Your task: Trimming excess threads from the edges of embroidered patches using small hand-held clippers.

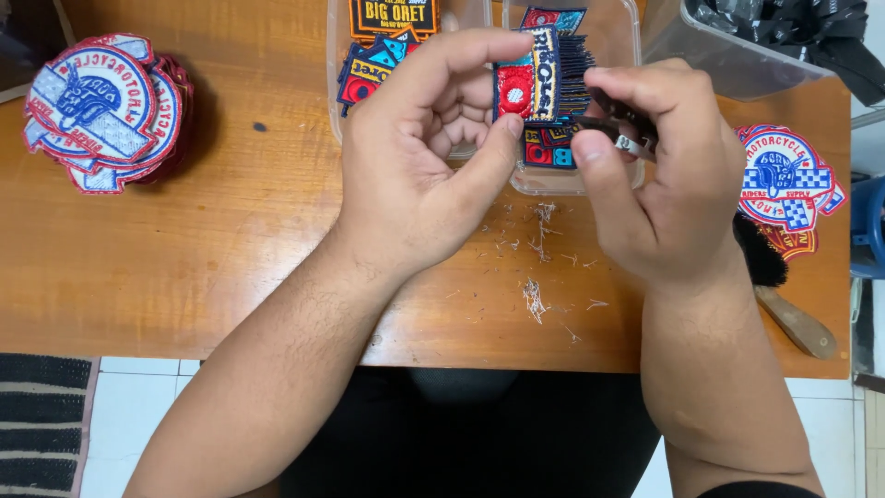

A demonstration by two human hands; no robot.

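1. Both hands work above the worktop (230, 267), just in front of the clear tray (572, 180). Left hand (419, 157) is half curled; thumb and forefinger pinch a small stack of patches (544, 88) by its left edge. Right hand (664, 184) is closed around a small dark cutter (619, 129) w/ a metal tip, which points at the stack.
2. Stack is between the two hands, held over the tray, not resting on it.
3. Risk, in my judgement: the tip is very near the left thumb, so a slip could nick it.
4. Also possible: the blade cuts into the stitched border instead of the loose threads, bc the stack hides the lower patches.
5. The pinch covers only one edge, so patches may fan out and drop into the tray.
6. Thread scraps (535, 300) lie on the worktop in front of the tray; round patches (101, 111) sit far left of it, a brush (784, 295) to its right.
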